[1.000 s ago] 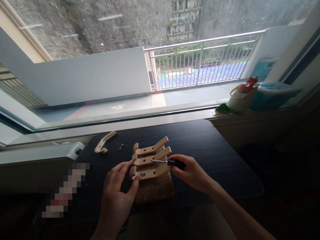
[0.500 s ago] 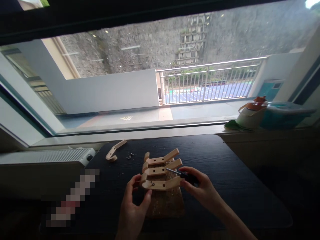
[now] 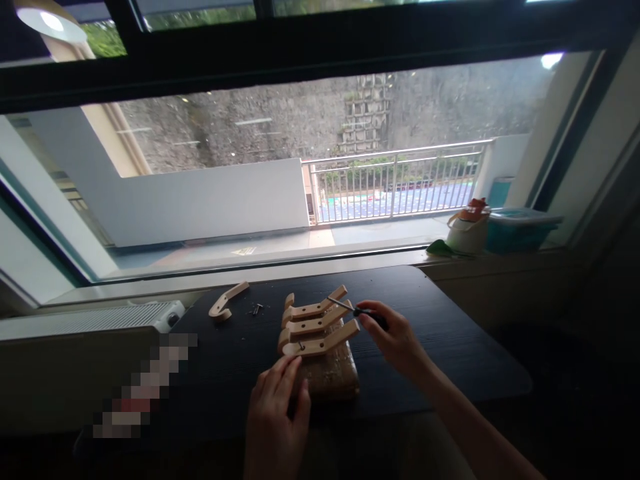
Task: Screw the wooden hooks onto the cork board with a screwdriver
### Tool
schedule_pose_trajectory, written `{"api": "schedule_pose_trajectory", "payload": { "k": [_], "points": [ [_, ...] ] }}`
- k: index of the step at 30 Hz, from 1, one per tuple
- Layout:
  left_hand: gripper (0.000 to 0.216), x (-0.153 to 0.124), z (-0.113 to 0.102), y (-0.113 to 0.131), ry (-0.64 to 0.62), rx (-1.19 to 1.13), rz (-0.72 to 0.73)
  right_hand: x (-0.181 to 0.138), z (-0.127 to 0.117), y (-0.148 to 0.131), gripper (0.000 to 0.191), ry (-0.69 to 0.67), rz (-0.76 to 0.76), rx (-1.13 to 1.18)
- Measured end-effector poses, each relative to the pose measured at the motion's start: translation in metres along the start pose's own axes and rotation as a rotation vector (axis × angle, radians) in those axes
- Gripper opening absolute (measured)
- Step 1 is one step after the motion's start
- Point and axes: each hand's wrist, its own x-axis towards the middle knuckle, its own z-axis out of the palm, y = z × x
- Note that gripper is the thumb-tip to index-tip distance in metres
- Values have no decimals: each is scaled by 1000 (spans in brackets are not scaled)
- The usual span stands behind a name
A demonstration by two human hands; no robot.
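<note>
My right hand grips a screwdriver by its dark handle, its shaft pointing left over the farther hooks. Three pale wooden hooks lie side by side across a brown wooden board: the far hook, the middle hook and the near hook. A screw stands up out of the near hook's left hole. Beside that hook's curled end rests my left hand, fingers stretched out and fingertips at its near edge, the thumb apart by the board.
On the dark table a loose wooden hook lies at the far left, near a few loose screws. A radiator stands left. On the windowsill are a bottle and a teal box.
My left hand has loosened from the near hook's curled end and drawn back toward me. My right hand has lifted the screwdriver away from the near hook, toward the far ones. The view has shifted.
</note>
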Motion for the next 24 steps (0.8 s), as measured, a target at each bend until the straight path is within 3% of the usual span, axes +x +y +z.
{"api": "schedule_pose_trajectory", "payload": {
  "k": [5, 10, 24],
  "points": [
    [43, 9, 3, 17, -171, 165, -104, 1, -10, -26, 32, 16, -88, -167],
    [44, 26, -3, 30, -344, 248, -224, 7, -5, -52, 28, -65, -172, -185],
    [41, 22, 6, 40, -244, 346, -204, 26, 23, -48, 31, -49, -148, -206]
  ]
}}
